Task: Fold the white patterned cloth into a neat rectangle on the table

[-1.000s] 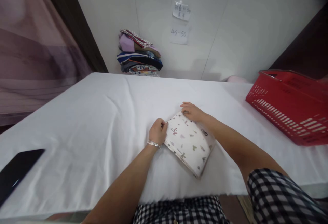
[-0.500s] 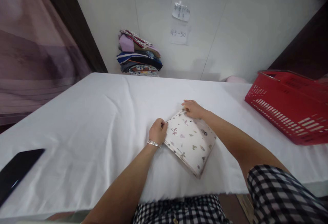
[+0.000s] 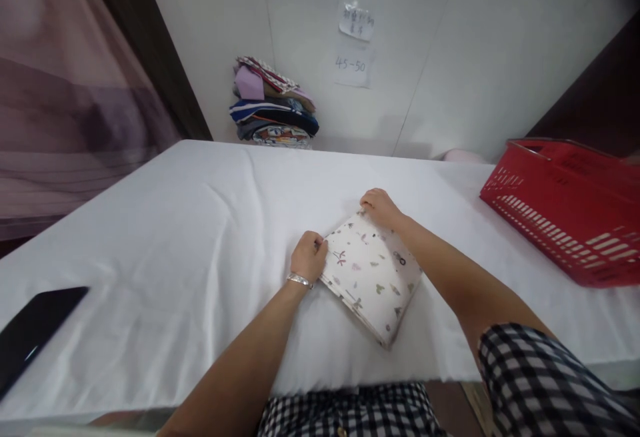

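A folded white cloth (image 3: 373, 277) with small printed leaves and flowers lies at a slant on the white-covered table, its stacked layers showing along the lower left edge. My left hand (image 3: 309, 257), with a silver bracelet at the wrist, is closed on the cloth's left corner. At the far corner, my right hand (image 3: 381, 208) has its fingers curled over the edge and grips it. The right fingertips are partly hidden.
A red plastic basket (image 3: 565, 210) stands at the table's right. A black phone-like device (image 3: 37, 330) lies at the left edge. Behind the white tablecloth (image 3: 165, 224) sits a pile of folded clothes (image 3: 275, 107) by the wall. Paper signs (image 3: 353, 67) hang there.
The fingers of my right hand, stretched out before, have curled down onto the far corner of the cloth. My left hand and the cloth stay in place.
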### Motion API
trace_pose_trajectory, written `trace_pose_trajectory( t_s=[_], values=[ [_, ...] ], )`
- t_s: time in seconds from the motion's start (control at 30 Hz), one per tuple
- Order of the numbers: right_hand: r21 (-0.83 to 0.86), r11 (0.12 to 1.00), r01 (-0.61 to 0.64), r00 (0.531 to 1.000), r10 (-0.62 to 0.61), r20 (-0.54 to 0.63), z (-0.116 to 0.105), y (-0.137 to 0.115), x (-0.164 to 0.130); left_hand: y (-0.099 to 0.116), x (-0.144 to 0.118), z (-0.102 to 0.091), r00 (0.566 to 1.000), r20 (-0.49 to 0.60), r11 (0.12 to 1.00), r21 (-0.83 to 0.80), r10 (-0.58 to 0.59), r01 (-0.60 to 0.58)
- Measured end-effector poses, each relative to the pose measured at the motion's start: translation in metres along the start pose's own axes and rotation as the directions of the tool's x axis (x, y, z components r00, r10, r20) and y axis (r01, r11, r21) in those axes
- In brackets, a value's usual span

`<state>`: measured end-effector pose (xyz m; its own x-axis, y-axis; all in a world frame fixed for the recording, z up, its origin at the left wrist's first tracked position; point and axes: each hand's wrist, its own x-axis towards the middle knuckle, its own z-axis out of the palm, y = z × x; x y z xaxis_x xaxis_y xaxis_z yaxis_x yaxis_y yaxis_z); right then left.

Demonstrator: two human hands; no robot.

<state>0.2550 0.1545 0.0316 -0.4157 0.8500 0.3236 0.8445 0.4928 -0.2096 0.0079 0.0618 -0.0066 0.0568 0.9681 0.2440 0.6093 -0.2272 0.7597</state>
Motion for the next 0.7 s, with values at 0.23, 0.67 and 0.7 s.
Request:
trace_pose_trajectory(
  t_s=[0.23,0.67,0.7],
  values=[
    [0.149,0.984,-0.099,0.989,0.113,-0.091,0.026,0.013,-0.008,0.000,0.001,-0.001,0.997,0.021,0.997,0.017,-0.072,0.072],
    [0.041,0.997,0.062,0.996,-0.064,0.063,0.014,0.028,-0.016,-0.002,0.002,0.000,0.999,0.020,0.999,0.039,-0.030,0.029],
    [0.039,0.998,0.058,0.996,-0.061,0.072,0.012,0.027,-0.015,-0.002,0.002,0.000,0.999,0.018,0.999,0.037,-0.027,0.026]
  ],
)
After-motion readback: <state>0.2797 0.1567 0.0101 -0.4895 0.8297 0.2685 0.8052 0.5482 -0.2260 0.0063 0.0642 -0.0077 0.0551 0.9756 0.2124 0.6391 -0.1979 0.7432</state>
